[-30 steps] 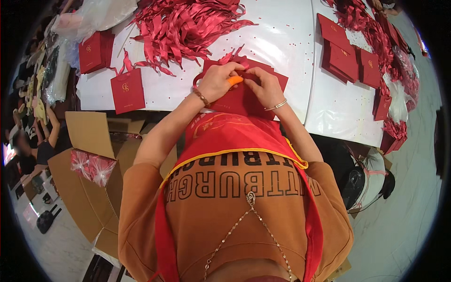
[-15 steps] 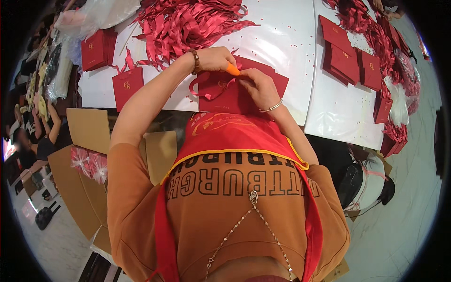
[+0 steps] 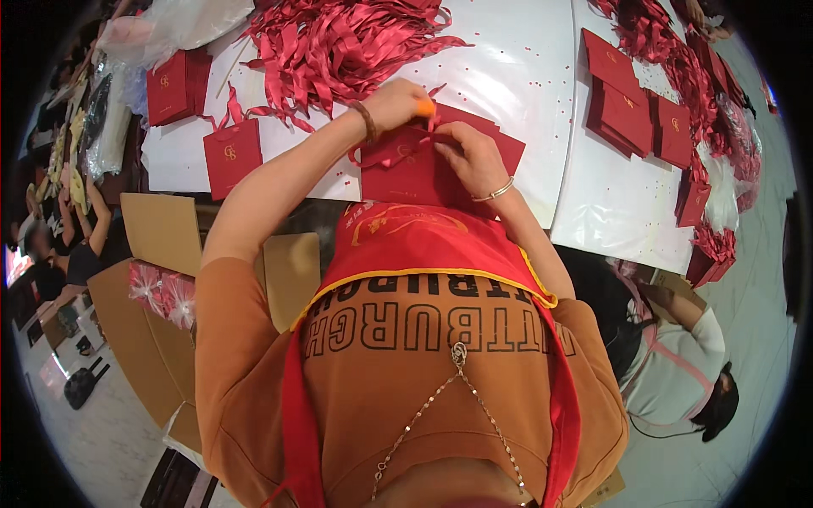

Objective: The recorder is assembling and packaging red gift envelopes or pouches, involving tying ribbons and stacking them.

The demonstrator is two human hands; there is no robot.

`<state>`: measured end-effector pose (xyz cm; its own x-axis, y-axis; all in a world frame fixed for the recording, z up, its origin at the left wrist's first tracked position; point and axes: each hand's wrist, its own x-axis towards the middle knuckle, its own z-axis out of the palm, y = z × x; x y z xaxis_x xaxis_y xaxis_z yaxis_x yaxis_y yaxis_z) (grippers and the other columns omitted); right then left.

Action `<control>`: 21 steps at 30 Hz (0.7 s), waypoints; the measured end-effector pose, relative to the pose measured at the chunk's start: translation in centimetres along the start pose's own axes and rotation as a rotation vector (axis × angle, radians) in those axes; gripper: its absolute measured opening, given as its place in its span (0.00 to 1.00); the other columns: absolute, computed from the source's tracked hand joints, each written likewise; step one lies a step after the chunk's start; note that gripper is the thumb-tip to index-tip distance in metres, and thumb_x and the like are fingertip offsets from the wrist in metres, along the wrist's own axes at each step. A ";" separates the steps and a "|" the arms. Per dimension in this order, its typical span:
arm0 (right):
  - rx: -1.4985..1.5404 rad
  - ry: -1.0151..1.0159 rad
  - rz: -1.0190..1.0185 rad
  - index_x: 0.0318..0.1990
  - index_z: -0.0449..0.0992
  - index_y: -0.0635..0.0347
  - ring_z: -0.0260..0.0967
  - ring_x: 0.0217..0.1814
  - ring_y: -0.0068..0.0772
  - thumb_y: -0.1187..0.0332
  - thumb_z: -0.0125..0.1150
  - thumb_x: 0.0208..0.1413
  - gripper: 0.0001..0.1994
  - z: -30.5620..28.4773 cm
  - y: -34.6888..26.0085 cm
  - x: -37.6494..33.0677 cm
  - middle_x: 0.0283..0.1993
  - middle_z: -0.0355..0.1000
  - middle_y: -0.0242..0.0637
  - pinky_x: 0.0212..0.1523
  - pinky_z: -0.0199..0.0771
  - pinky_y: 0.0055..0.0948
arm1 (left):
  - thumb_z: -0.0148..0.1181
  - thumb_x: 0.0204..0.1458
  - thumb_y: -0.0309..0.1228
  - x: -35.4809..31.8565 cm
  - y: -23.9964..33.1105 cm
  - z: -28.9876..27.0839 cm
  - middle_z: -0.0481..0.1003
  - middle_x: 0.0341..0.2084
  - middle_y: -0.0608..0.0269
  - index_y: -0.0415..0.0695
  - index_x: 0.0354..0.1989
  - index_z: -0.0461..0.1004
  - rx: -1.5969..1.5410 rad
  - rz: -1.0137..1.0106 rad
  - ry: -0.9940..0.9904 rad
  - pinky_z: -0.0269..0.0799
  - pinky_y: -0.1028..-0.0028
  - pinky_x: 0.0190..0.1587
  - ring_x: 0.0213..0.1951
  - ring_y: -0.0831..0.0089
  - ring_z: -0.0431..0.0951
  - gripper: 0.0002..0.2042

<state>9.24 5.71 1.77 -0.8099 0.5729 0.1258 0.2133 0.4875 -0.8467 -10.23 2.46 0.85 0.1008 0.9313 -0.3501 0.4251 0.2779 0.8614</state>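
A flat red paper gift bag (image 3: 415, 182) with a gold emblem lies in front of me at the table's edge, on top of other red bags (image 3: 511, 152). A red ribbon (image 3: 391, 157) loops over its upper part. My left hand (image 3: 396, 106), with an orange cover (image 3: 425, 108) on one finger, is closed, pinching the ribbon above the bag's top edge. Bent close beside it, my right hand (image 3: 474, 161) grips the bag near that edge, thumb toward the front. Its fingertips partly hide the ribbon there.
A large heap of red ribbons (image 3: 339, 51) lies beyond my hands. Finished-looking red bags (image 3: 233, 157) with ribbon handles stand left, and more bag stacks (image 3: 622, 118) lie right. Open cardboard boxes (image 3: 140, 339) are at my left. A person in a pale top (image 3: 677, 364) bends down at right.
My left hand has shifted slightly up and right, drawing the ribbon upward; its loop looks smaller. My right hand barely moved. The person at right has come further into view.
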 end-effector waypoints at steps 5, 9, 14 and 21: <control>0.013 0.016 0.042 0.38 0.70 0.61 0.68 0.35 0.45 0.74 0.57 0.46 0.09 -0.2 -0.3 -0.2 0.34 0.69 0.43 0.34 0.68 0.33 | 0.48 0.53 0.36 0.0 0.4 -1.8 0.64 0.15 0.73 0.43 0.32 0.72 -0.213 -0.158 0.266 0.51 0.84 0.16 0.17 0.86 0.58 0.10; 0.032 0.010 0.021 0.38 0.70 0.62 0.68 0.36 0.45 0.74 0.57 0.46 0.09 -0.1 -0.6 0.0 0.35 0.69 0.43 0.35 0.68 0.32 | 0.45 0.54 0.44 0.1 0.3 -1.8 0.63 0.17 0.73 0.46 0.37 0.69 -0.289 -0.290 0.222 0.51 0.84 0.15 0.17 0.85 0.57 0.14; 0.002 0.006 0.016 0.40 0.70 0.63 0.68 0.32 0.38 0.74 0.58 0.47 0.11 -0.1 -0.1 0.0 0.35 0.70 0.42 0.34 0.68 0.27 | 0.45 0.53 0.50 0.8 -0.1 -0.5 0.69 0.16 0.65 0.46 0.29 0.71 0.309 -0.042 0.258 0.63 0.74 0.27 0.21 0.74 0.69 0.19; -0.161 0.016 -0.055 0.39 0.71 0.58 0.63 0.33 0.37 0.73 0.59 0.45 0.11 -0.2 0.0 -0.2 0.33 0.69 0.37 0.36 0.64 0.28 | 0.48 0.50 0.51 0.5 -0.5 -0.6 0.68 0.12 0.61 0.44 0.24 0.72 0.395 0.116 0.259 0.61 0.71 0.22 0.17 0.70 0.68 0.20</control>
<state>9.46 5.71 1.88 -0.8146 0.5517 0.1791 0.2545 0.6174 -0.7443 -10.89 2.92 0.46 -0.0378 0.9928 -0.1135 0.7385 0.1043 0.6662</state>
